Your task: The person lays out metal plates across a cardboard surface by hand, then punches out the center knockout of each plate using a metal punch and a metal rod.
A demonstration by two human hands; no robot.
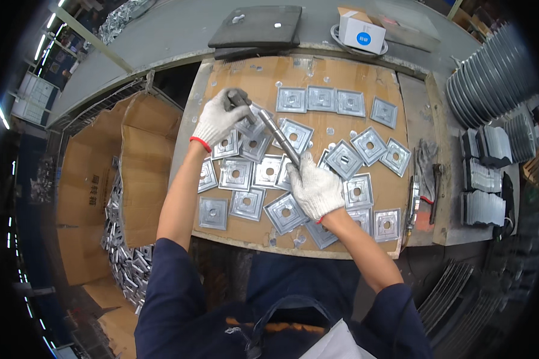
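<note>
My right hand (317, 188), in a white knit glove with a red cuff, is wrapped round the lower end of a metal rod (279, 136). The rod slants up and left, its far end close to my left hand (218, 119). That hand wears a matching glove with greyed fingertips. Its fingers are curled together over a square metal plate (254, 124); whether they grip it or something smaller is hidden. Several silvery square plates with a hole in the middle, such as this plate (236, 174), lie spread and partly overlapping around both hands. Three more plates (321, 99) form a row farther back.
Brown board (233, 75) covers the worktop. At left stands a large cardboard box (147, 179) with many metal parts. A hammer (436, 185) and grey glove (425, 161) lie at right, beside stacked metal pieces (485, 176). A small white box (361, 33) stands behind.
</note>
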